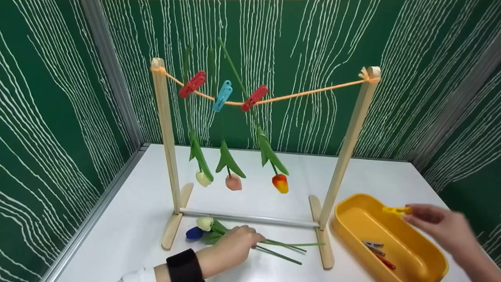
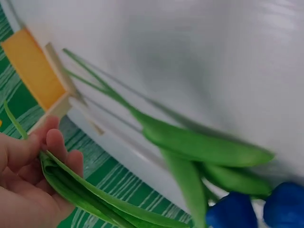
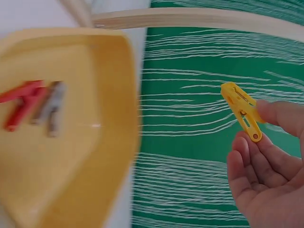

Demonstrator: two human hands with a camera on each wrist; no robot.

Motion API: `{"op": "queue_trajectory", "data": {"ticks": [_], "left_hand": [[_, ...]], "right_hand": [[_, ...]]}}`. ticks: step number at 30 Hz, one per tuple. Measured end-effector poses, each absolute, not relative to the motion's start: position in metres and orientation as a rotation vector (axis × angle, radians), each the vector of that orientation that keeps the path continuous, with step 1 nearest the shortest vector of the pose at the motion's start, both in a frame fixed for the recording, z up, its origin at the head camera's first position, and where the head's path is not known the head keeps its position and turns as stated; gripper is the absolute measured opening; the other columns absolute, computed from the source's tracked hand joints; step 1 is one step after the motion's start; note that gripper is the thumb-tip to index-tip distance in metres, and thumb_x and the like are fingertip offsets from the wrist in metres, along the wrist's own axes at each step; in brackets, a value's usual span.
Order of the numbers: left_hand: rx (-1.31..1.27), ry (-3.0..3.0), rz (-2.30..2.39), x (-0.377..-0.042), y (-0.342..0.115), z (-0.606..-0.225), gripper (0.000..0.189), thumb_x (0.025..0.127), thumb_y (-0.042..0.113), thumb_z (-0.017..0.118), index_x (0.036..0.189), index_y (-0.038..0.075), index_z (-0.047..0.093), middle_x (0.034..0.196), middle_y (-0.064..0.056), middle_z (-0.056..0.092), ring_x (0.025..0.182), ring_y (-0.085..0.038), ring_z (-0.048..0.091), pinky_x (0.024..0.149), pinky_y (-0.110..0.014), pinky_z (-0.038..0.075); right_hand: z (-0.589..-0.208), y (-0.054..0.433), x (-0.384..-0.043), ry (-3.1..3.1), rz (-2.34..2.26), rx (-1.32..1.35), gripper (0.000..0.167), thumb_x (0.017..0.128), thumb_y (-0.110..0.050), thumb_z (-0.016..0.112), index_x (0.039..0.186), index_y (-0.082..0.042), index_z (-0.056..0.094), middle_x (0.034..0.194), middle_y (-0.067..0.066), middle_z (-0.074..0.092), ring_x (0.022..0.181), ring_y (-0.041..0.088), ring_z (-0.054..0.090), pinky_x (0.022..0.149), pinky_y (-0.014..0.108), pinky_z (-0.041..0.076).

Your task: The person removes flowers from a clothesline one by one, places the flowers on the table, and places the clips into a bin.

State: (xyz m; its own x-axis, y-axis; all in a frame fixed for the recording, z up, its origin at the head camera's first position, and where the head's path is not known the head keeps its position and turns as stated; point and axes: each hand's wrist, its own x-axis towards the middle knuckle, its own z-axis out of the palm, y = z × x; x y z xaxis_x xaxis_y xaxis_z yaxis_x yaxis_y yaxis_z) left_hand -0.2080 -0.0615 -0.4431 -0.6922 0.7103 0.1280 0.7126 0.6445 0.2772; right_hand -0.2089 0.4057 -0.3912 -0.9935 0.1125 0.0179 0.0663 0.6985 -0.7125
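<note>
My left hand [image 1: 236, 248] grips the green stem of an artificial tulip, its folded leaves [image 2: 90, 199] running out below the fingers in the left wrist view. A white tulip head [image 1: 204, 223] shows just left of this hand. Blue tulips [image 2: 232, 211] lie on the table beside it, their stems stretching right. Over the yellow bin [image 1: 354, 199], my right hand [image 1: 444, 225] pinches a yellow clothespin [image 3: 243, 111] between thumb and fingers. White, pink and orange-yellow tulips [image 1: 280, 183] hang head down from an orange cord [image 1: 309, 93], clipped by red and blue clothespins [image 1: 222, 96].
A wooden frame holds the cord between its left post [image 1: 166, 145] and right post [image 1: 348, 156]. A pale crossbar [image 1: 250, 217] joins its feet low down. Grey and red clothespins [image 1: 383, 260] lie in the bin. Green patterned panels [image 1: 250, 23] stand behind and beside the white table [image 1: 129, 180].
</note>
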Motion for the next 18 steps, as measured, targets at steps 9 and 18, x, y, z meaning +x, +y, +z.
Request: {"op": "queue_trajectory", "data": {"ticks": [9, 18], "left_hand": [[-1.276, -2.697, -0.272, -0.212, -0.066, -0.479, 0.018, 0.078, -0.003, 0.066, 0.087, 0.012, 0.070, 0.077, 0.006, 0.066, 0.069, -0.004, 0.054, 0.060, -0.015, 0.041], [-1.239, -2.726, -0.108, -0.219, -0.061, -0.496, 0.012, 0.081, 0.007, 0.067, 0.088, 0.015, 0.071, 0.084, 0.005, 0.065, 0.074, -0.006, 0.056, 0.067, -0.018, 0.046]], "right_hand": [[-0.452, 0.411, -0.218, -3.087, 1.279, -0.305, 0.069, 0.076, -0.040, 0.075, 0.124, 0.007, 0.055, 0.106, 0.018, 0.067, 0.082, 0.021, 0.059, 0.070, 0.022, 0.055], [-0.470, 0.409, -0.224, -3.225, 1.103, -0.276, 0.056, 0.073, -0.034, 0.078, 0.113, 0.004, 0.064, 0.095, 0.009, 0.068, 0.077, 0.018, 0.054, 0.072, 0.025, 0.053]]}}
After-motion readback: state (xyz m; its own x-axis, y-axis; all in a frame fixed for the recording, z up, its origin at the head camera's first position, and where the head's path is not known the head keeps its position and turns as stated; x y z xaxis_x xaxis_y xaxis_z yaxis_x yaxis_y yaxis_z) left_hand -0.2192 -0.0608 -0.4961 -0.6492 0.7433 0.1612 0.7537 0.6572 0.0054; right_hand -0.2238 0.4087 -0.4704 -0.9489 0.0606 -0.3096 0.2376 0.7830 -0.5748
